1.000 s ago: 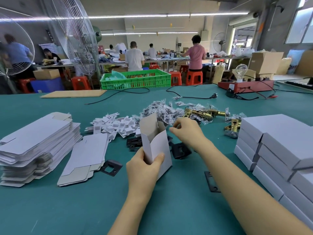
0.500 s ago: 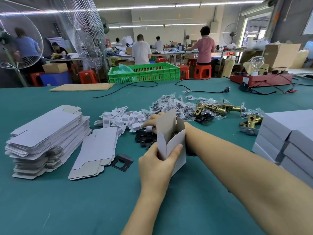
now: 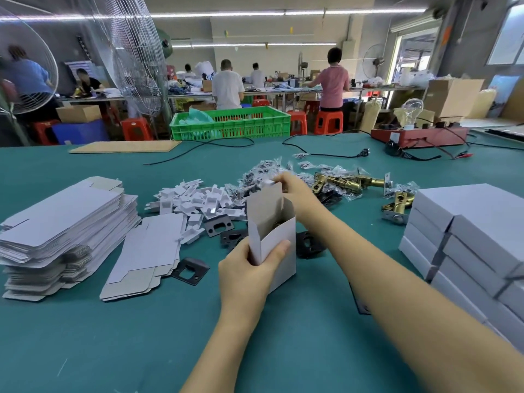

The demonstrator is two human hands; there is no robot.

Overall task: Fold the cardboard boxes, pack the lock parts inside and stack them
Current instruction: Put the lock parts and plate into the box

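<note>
While my left hand (image 3: 249, 275) curls round its lower part, thumb across the near white face, the small white cardboard box (image 3: 273, 241) stands upright on the teal table (image 3: 113, 341). Its long axis runs up and down, its open mouth points upward, and its grey-brown inner flap rises at the far side. Something dark shows inside the mouth, but I cannot tell what it is.

Just beyond the box's top, my right hand (image 3: 295, 191) reaches over the heap of clear plastic bags of small parts (image 3: 258, 177), its fingertips pinching something pale at the flap's upper edge; I cannot make out what.

To the right of that hand lie brass-coloured cylindrical latch bolts (image 3: 343, 182). Between the two hands and just left of the box lie flat black metal plates (image 3: 219, 226), with a pile of small white plastic pieces (image 3: 195, 199) beyond them. Far left of my left hand sits a tall stack of flat unfolded white box blanks (image 3: 62, 222); far right of my right arm, stacked closed white boxes (image 3: 476, 231).
</note>
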